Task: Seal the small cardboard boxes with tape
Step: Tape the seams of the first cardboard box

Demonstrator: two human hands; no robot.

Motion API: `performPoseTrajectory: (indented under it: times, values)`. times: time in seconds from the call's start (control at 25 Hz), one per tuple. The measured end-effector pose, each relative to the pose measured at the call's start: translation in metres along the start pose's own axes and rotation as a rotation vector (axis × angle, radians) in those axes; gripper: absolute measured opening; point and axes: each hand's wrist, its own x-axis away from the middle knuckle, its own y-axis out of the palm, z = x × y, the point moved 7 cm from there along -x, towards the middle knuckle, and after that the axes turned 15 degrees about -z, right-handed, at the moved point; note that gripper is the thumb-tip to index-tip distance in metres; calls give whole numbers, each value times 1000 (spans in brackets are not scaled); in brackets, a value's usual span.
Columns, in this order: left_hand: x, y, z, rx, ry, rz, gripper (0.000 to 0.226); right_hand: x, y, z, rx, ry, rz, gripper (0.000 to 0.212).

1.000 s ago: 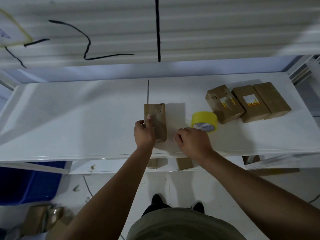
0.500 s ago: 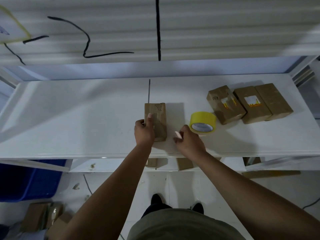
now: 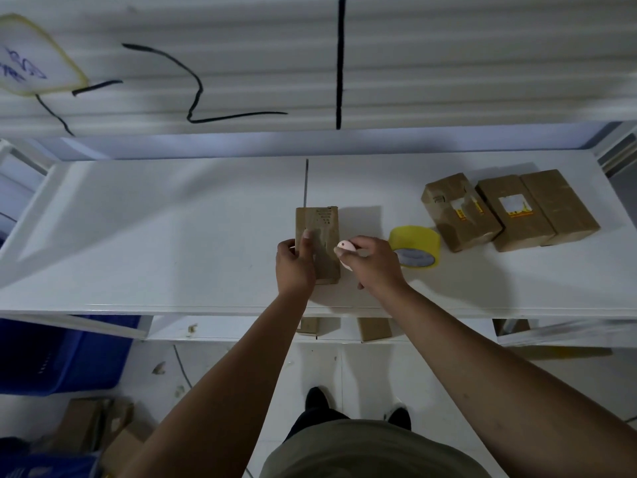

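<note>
A small brown cardboard box [image 3: 322, 229] lies lengthwise near the front of the white table [image 3: 172, 236]. My left hand [image 3: 294, 267] grips its left side, thumb pressed on top. My right hand [image 3: 374, 267] is beside the box's right edge, closed on a small pale pink cutter [image 3: 344, 248] whose rounded tip touches the box. A yellow tape roll [image 3: 415, 246] lies flat just right of my right hand. Three brown boxes [image 3: 510, 210] sit side by side at the right; two show white and yellow labels.
A thin dark rod [image 3: 305, 182] lies on the table behind the box. A blue bin [image 3: 62, 357] stands under the table at the left, with cardboard scraps [image 3: 89, 429] on the floor. Small boxes [image 3: 374, 328] sit on a lower shelf. A corrugated white wall rises behind.
My right hand picked the pink cutter up from the table and brought it left and up against the box's right edge. My left hand stayed on the box.
</note>
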Motion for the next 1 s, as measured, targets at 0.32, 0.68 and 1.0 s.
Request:
performPoseTrajectory:
  times: [0.32,0.68,1.0]
  values:
    - [-4,1,-4,-8,-13,-7,57,2,-6,5,-150,-55,-90,6]
    - [-4,2,-5,-12,-14,-9,58,5,-23,2,-180,-85,60,8]
    - [-4,2,-4,-9,-16,-12,58,-1,-11,16,-254,-27,42,15]
